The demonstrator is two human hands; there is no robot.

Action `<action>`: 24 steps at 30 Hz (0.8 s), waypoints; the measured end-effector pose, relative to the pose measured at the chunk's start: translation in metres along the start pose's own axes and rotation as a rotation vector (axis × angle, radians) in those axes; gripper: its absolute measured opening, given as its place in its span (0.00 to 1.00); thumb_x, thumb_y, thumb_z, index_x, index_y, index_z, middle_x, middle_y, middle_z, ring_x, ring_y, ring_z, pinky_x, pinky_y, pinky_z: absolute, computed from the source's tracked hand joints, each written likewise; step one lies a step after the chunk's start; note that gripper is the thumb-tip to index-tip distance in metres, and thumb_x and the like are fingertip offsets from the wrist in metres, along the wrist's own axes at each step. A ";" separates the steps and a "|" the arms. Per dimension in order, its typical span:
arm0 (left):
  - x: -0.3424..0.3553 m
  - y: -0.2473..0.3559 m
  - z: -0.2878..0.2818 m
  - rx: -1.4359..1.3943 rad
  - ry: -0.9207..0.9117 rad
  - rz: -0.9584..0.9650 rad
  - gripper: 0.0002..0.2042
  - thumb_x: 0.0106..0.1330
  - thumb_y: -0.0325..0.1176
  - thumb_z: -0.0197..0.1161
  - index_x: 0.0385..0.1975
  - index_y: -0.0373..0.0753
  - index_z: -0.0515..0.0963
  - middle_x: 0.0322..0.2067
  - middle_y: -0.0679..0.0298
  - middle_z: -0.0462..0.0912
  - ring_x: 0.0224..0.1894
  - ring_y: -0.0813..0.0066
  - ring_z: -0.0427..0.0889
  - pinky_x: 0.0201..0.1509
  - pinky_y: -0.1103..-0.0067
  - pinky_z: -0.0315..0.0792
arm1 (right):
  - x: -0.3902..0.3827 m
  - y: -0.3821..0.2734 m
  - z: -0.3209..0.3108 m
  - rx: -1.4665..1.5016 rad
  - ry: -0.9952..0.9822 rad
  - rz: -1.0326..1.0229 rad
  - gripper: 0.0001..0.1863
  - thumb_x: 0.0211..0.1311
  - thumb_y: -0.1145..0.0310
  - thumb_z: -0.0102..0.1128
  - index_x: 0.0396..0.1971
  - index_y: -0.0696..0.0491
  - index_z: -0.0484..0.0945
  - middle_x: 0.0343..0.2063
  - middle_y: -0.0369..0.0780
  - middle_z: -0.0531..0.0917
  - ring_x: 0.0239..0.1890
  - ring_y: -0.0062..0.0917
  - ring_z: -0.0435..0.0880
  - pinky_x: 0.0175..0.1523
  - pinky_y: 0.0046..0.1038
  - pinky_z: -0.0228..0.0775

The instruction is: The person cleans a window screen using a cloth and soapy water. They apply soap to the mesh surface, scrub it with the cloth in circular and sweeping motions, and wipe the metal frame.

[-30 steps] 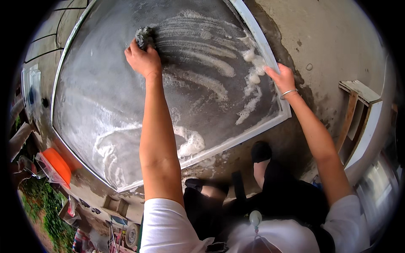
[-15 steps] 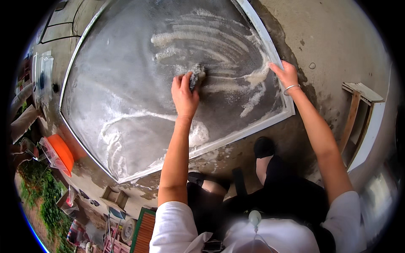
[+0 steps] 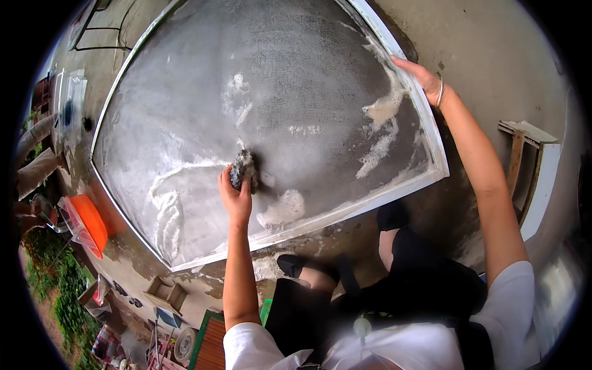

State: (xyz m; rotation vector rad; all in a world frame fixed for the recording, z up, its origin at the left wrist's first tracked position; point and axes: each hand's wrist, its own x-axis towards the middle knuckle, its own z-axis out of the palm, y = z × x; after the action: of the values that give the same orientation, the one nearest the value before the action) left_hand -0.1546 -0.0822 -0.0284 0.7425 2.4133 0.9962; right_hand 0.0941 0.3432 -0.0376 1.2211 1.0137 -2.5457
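Observation:
A large framed window screen in grey mesh lies before me, wet, with white suds streaked over it. My left hand is closed round a dark grey, foamy scrubber, perhaps steel wool, and presses it against the mesh left of the middle. On the right side my right hand, with a bangle at the wrist, grips the white frame; the fingers on its outer side are partly hidden. Thick foam lies along the mesh near that hand.
The concrete floor is wet around the frame, and my feet stand just below its near edge. A wooden stool is at the right. On the left are an orange basin, a clear plastic container and a small wooden stool.
My left hand has moved the scrubber toward me and to the left. Foam streaks at the upper middle are mostly gone. My right hand sits farther up the frame, which has shifted slightly rightward.

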 end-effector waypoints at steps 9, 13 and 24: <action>-0.009 -0.005 0.004 -0.109 0.005 -0.089 0.16 0.56 0.25 0.59 0.46 0.34 0.69 0.41 0.54 0.70 0.45 0.58 0.69 0.52 0.71 0.63 | 0.002 0.005 -0.001 0.021 0.000 -0.058 0.19 0.56 0.71 0.59 0.48 0.60 0.72 0.36 0.41 0.81 0.36 0.26 0.83 0.44 0.30 0.77; -0.003 0.030 0.026 -0.008 0.085 0.031 0.18 0.56 0.25 0.61 0.46 0.34 0.69 0.42 0.54 0.69 0.47 0.57 0.69 0.52 0.70 0.64 | -0.008 0.003 0.008 -0.101 0.068 -0.029 0.21 0.55 0.73 0.58 0.50 0.59 0.70 0.38 0.41 0.80 0.38 0.25 0.82 0.45 0.31 0.76; 0.056 0.081 0.118 0.376 0.064 0.339 0.21 0.44 0.24 0.63 0.41 0.46 0.72 0.38 0.62 0.71 0.42 0.65 0.72 0.44 0.71 0.65 | -0.012 0.018 0.021 -0.169 0.165 -0.013 0.20 0.52 0.70 0.61 0.46 0.58 0.72 0.38 0.38 0.78 0.41 0.23 0.78 0.48 0.29 0.72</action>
State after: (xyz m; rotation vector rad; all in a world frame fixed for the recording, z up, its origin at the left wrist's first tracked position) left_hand -0.1063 0.0611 -0.0552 1.3023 2.6192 0.6918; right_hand 0.0954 0.3144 -0.0285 1.3974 1.2455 -2.3428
